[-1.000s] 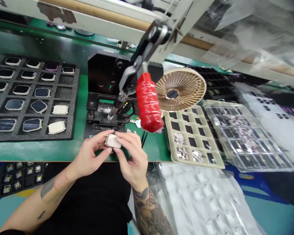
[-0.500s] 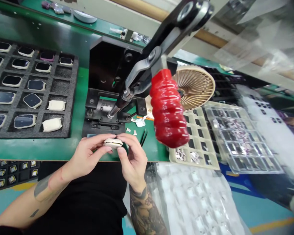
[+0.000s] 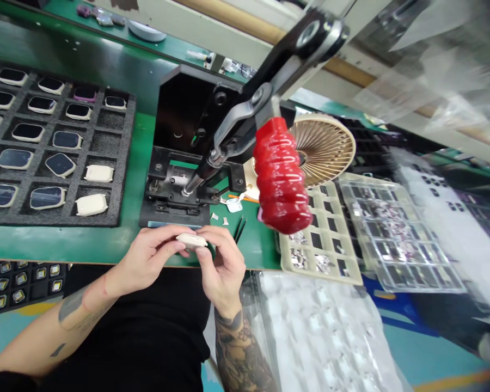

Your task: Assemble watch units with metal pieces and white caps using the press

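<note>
A cream smartwatch case [image 3: 191, 240] is pinched between my two hands, just over the bench's front edge. My left hand [image 3: 147, 258] grips its left end with thumb and fingers. On the other end, the thumb and fingers of my right hand [image 3: 222, 264] close on it. Its slim side faces me. Directly beyond stands a black lever press [image 3: 179, 188] with a red ribbed handle [image 3: 283, 177]. A pair of dark tweezers [image 3: 240, 228] lies on the green bench to the right of my hands, near small pale parts [image 3: 225, 221].
A grey foam tray [image 3: 124, 163] of watch cases stands at left. To the right are a cream compartment box [image 3: 286, 261], a clear divided box [image 3: 424, 288] and a round fan [image 3: 326, 147]. White bubbled packaging [image 3: 322, 332] hangs below the bench edge. A lower dark tray [image 3: 32, 291] holds more watch parts.
The watch case has turned in my fingers: the dark and yellow gap along its side no longer shows, and a pale closed side faces me. The view has shifted slightly.
</note>
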Demonstrator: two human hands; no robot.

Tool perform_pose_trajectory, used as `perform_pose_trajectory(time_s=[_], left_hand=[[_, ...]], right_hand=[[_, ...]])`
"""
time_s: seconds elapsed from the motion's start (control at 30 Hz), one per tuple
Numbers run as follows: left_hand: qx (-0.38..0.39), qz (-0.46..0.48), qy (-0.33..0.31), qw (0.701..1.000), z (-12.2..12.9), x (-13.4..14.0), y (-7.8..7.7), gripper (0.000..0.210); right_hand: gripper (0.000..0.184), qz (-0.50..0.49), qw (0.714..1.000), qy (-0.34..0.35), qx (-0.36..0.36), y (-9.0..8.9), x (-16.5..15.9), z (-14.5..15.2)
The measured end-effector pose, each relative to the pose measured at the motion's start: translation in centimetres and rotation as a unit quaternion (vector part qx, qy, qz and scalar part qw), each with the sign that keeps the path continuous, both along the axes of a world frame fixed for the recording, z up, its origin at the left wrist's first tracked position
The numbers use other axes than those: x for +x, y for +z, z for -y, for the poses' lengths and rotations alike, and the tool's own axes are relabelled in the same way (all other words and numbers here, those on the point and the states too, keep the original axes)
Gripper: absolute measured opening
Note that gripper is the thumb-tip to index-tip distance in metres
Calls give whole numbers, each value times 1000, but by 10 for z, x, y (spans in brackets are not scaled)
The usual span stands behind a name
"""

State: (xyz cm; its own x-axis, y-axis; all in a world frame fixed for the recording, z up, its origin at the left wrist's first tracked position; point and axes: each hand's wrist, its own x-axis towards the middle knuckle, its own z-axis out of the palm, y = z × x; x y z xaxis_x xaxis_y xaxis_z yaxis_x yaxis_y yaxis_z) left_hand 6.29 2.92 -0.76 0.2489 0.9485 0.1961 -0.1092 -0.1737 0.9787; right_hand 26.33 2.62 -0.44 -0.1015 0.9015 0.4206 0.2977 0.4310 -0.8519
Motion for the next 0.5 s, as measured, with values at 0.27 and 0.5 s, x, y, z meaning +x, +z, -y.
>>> perform_pose_trajectory(time_s=[0.27, 0.5], left_hand=[[134, -52, 106, 984, 8, 5, -5, 22], [-135, 189, 107, 967, -7, 6, -4, 41]], right_hand=[[8, 51, 999, 3, 8, 18, -5, -3], [47, 37, 902, -105, 417, 98, -14, -83]])
